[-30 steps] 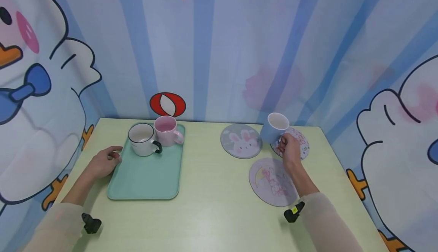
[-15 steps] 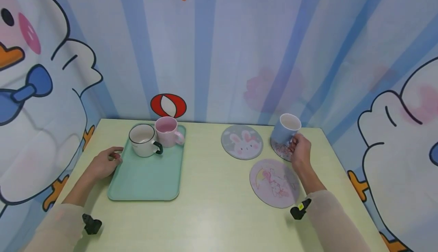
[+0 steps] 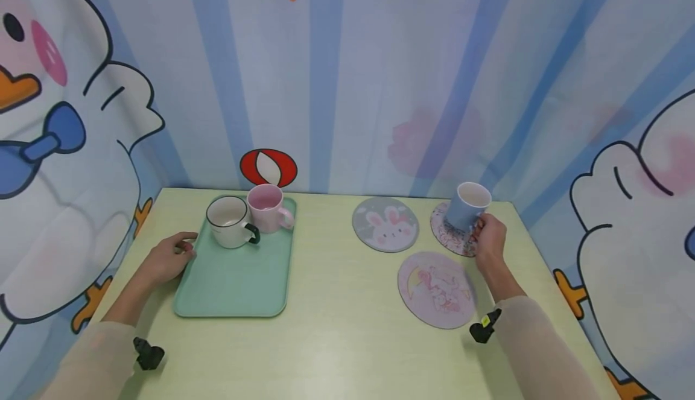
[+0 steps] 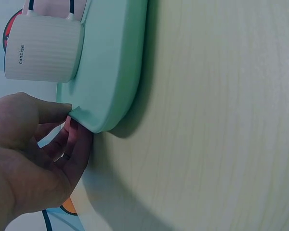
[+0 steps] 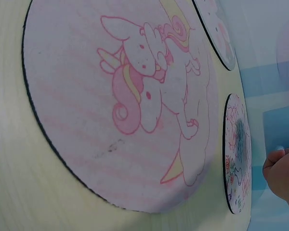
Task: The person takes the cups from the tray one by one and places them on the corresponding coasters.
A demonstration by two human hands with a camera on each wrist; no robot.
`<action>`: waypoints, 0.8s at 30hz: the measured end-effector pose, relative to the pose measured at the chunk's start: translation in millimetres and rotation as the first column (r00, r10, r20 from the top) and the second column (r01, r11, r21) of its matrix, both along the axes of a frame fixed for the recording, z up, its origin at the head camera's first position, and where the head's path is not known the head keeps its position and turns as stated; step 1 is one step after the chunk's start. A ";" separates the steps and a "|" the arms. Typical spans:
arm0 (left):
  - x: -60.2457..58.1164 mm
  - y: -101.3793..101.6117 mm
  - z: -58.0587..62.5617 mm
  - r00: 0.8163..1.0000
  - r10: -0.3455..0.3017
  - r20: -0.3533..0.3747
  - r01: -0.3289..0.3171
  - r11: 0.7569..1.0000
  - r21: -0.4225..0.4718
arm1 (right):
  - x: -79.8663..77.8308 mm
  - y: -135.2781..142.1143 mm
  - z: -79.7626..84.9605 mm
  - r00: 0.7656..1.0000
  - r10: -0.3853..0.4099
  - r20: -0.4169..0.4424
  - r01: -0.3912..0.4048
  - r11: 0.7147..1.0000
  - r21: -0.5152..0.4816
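Observation:
The left hand (image 3: 167, 258) is at the left rim of a green tray (image 3: 233, 285). In the left wrist view its thumb lies over the rim and its fingers are curled beneath, pinching it. A white mug (image 3: 227, 231) with a black handle and a pink mug (image 3: 265, 210) stand side by side at the tray's back. At the back right, the right hand (image 3: 491, 242) grips a light blue mug (image 3: 461, 210) by its handle, over a patterned round coaster (image 3: 441, 228). From the right wrist, a gap shows between this mug and the coaster (image 5: 237, 154).
A grey bunny coaster (image 3: 385, 225) lies left of the patterned one. Nearer the person lies a pink unicorn coaster (image 3: 436, 291). A printed curtain (image 3: 364, 86) hangs behind the pale yellow table (image 3: 336, 339).
The right hand has carried the light blue mug rightward, from between the two back coasters to over the patterned one. The left hand and tray have stayed in place.

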State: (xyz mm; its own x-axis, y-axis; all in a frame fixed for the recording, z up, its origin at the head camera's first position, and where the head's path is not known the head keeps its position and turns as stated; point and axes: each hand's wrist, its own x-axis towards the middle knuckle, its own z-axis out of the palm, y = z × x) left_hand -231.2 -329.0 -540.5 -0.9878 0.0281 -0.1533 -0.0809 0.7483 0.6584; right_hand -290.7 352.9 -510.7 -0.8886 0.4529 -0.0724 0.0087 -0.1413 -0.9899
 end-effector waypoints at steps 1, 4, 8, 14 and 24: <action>0.2 0.6 0.2 1.000 0.000 -0.001 0.000 1.000 0.001 | -0.3 1.2 -0.4 1.000 -0.005 0.003 0.005 1.000 0.002; 1.1 1.7 0.8 1.000 -0.001 0.004 0.001 1.000 0.011 | -0.6 4.0 -2.1 1.000 -0.018 0.015 0.018 1.000 -0.003; 2.0 2.6 1.0 1.000 -0.001 0.009 0.001 1.000 0.016 | 0.4 6.5 -5.2 0.999 -0.036 0.035 0.036 0.999 -0.013; 0.6 2.4 1.7 1.000 0.000 0.014 -0.001 1.000 0.018 | 3.3 9.7 -9.6 0.995 -0.028 0.091 0.027 1.000 0.007; -0.9 1.3 1.7 1.000 0.009 0.025 -0.010 1.000 0.009 | 3.9 11.9 -16.3 0.995 -0.055 0.077 0.055 0.998 0.007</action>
